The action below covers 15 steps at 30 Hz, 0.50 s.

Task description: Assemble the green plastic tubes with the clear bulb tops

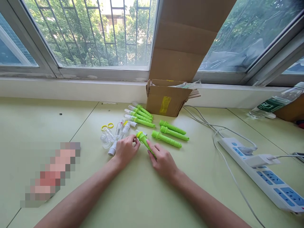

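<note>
My right hand (163, 160) is closed around a green plastic handle (143, 139), which tilts with its wide end up and to the left. A yellow ring (139, 134) sits around that end. The fingers of my left hand (127, 148) are pinched at the ring, with their tips partly hidden. Close by my left hand lie clear plastic tubes (109, 134), a white-ended cylinder (112, 150) and two loose yellow rings (110, 125). Right of the held piece are three bare green handles with threaded ends (166, 139). Behind it, several green handles carry clear caps (140, 121).
A cardboard box (156, 103) stands at the back against the sill. At right lie a white power strip (256, 171) with plugs and cables, and a plastic bottle (273, 103) on its side. A blurred flat item (52, 172) lies at left.
</note>
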### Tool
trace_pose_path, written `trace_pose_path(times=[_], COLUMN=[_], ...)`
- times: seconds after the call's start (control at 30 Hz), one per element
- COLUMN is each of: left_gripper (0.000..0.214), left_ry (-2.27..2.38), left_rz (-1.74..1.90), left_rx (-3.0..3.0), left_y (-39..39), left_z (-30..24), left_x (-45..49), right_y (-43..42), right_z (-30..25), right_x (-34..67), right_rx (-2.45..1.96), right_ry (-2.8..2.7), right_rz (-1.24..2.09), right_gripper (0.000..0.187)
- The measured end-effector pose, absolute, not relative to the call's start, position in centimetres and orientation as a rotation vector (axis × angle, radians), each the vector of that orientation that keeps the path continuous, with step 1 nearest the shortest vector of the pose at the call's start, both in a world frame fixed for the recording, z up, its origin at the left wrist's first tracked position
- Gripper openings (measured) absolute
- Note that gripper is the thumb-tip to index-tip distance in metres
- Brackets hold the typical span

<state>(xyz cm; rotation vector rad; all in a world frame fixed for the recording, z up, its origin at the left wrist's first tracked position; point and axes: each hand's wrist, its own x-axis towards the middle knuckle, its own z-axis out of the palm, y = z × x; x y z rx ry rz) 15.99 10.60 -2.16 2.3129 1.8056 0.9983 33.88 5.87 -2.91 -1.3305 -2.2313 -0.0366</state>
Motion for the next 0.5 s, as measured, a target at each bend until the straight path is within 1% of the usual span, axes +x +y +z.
trace_pose_path(times=[0.33, 0.43, 0.5], left_gripper=[0.015, 0.017, 0.015], left_ry=[1.832, 1.849, 1.832], left_rz=[0.970, 1.015, 1.076], left_rx=[2.474, 2.474, 2.438], left_y=[10.54, 10.27, 10.14], left_z=[-2.55, -2.66, -2.64], left_x=[16.19, 16.35, 16.33], right_y=[5.89, 5.70, 5.49], right_z=[-2.94, -2.96, -2.97], right_x=[33.78, 33.44, 33.17], right_rx=[-1.354, -1.340, -1.331], right_ry=[-2.244, -2.256, -2.266], right_rz=[-0.063, -0.132, -0.158], right_gripper=[0.045, 0.046, 0.047])
